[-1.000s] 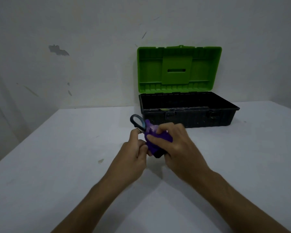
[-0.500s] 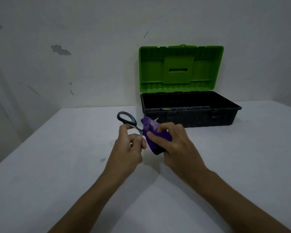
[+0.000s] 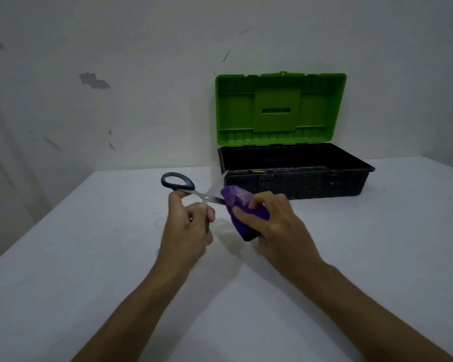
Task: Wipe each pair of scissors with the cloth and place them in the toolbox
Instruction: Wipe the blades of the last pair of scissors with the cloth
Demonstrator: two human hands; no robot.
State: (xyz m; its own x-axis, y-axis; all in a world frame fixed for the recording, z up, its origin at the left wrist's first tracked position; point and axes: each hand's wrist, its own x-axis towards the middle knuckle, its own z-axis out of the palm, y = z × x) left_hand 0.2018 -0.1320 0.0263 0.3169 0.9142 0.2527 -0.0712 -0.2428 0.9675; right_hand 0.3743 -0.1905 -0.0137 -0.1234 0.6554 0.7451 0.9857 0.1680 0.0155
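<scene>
Holding a pair of scissors (image 3: 194,194) by the dark handles in the left hand (image 3: 186,226), fingers curled round the lower loop, the upper loop standing free at centre left of the frame. Clutching the purple cloth (image 3: 242,209) in the right hand (image 3: 275,226), thumb and fingers folded round it, just right of centre. Wrapping the cloth over the blades, so only a short stretch of bare metal by the pivot is showing between the two hands. Wiping, by the look of it, with the pair kept above the white table (image 3: 89,257).

Doing this well probably means keeping the blades shut, pinching both flat faces through the cloth, and drawing along the metal toward the tip rather than across an edge. Keeping fingertips behind a fold of cloth is likely guarding against a nick. Steadying the handles firmly is helping the stroke run straight.

Waiting at upper right of centre, the toolbox (image 3: 296,181), green lid standing upright, black tray open; contents too dark to make out.
</scene>
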